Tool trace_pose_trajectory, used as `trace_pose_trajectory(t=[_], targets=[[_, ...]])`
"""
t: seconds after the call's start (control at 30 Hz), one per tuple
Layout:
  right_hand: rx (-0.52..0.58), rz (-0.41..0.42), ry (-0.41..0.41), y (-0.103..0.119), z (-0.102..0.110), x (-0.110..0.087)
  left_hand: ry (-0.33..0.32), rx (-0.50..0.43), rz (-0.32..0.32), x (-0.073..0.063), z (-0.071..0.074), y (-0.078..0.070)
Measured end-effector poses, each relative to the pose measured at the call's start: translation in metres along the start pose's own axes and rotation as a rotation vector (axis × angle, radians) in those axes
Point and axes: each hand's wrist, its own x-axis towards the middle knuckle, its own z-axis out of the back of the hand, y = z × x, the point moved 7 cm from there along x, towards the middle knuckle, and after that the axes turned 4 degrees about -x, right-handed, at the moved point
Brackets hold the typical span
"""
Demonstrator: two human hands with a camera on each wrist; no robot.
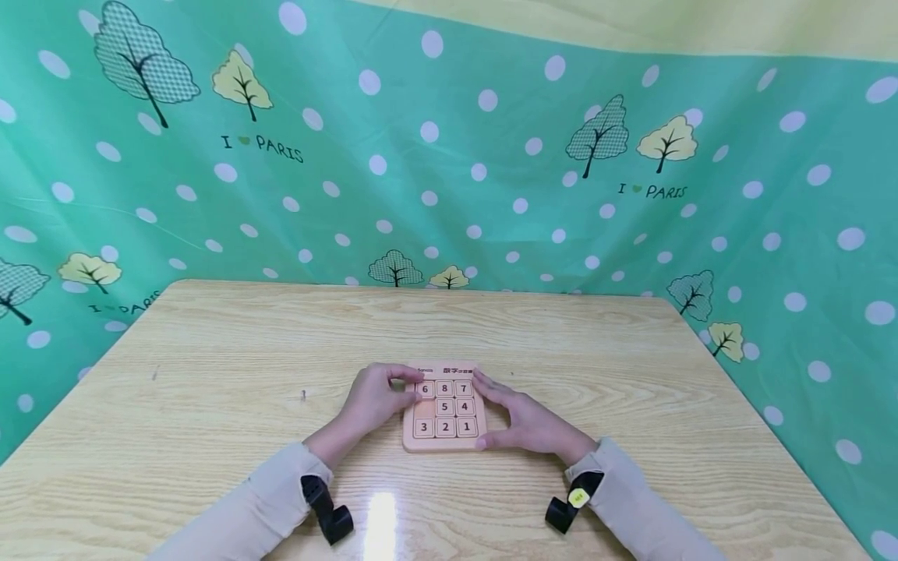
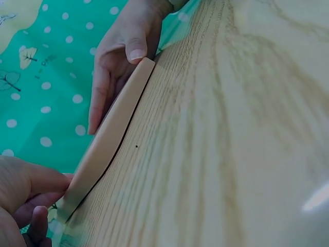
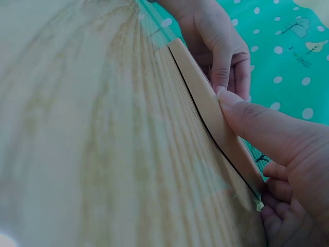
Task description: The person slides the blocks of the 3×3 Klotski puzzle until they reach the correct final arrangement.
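A pink number slide puzzle lies flat on the wooden table, its numbered tiles in rows reading 6 8 7, a gap then 5 4, and 3 2 1. The gap is at the left of the middle row. My left hand holds the puzzle's upper left side, thumb tip beside the 6 tile and index finger near the top corner. On the right side, my right hand grips the frame, thumb at the lower corner and fingers along the upper edge. Both wrist views show the puzzle's side wall edge-on, hiding its tiles.
The light wooden table extends around the puzzle on all sides. Behind it hangs a green dotted cloth printed with trees. Black wrist cameras are strapped over both sleeves. A bright light reflection lies on the table near the front.
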Motion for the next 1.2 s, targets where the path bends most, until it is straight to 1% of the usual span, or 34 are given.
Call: trace_pose_trajectory(t=[0.1, 0.17, 0.23, 0.33, 0.47, 0.6, 0.73, 0.83, 0.93, 1.2], targets=[[-0.003, -0.002, 0.002, 0.0, 0.0, 0.0, -0.01, -0.003, -0.001, 0.001, 0.0, 0.001], [-0.007, -0.001, 0.001, 0.0, 0.0, 0.0, -0.019, 0.002, -0.013, 0.0, 0.0, 0.0], [-0.012, 0.0, 0.0, 0.0, 0.0, 0.0, -0.021, -0.002, -0.016, -0.002, 0.0, 0.0], [-0.018, 0.007, -0.001, 0.0, 0.0, 0.0, -0.009, -0.035, -0.022, -0.008, -0.001, -0.003], [-0.023, 0.005, -0.002, 0.0, 0.0, -0.001, 0.043, -0.085, -0.022, -0.017, -0.003, -0.008], [-0.009, -0.014, 0.0, -0.001, 0.0, 0.0, 0.11, -0.09, -0.044, -0.026, -0.006, -0.01], [-0.004, -0.016, -0.003, 0.0, 0.0, -0.001, 0.146, -0.089, -0.033, -0.034, -0.008, -0.008], [-0.004, -0.025, -0.001, 0.0, -0.001, -0.001, 0.146, -0.088, -0.006, -0.039, -0.007, -0.005], [-0.002, -0.036, 0.002, -0.001, -0.001, -0.001, 0.147, -0.088, 0.006, -0.043, -0.007, -0.005], [-0.004, -0.017, -0.004, 0.001, 0.0, -0.001, 0.139, -0.097, -0.008, -0.047, -0.007, -0.006]])
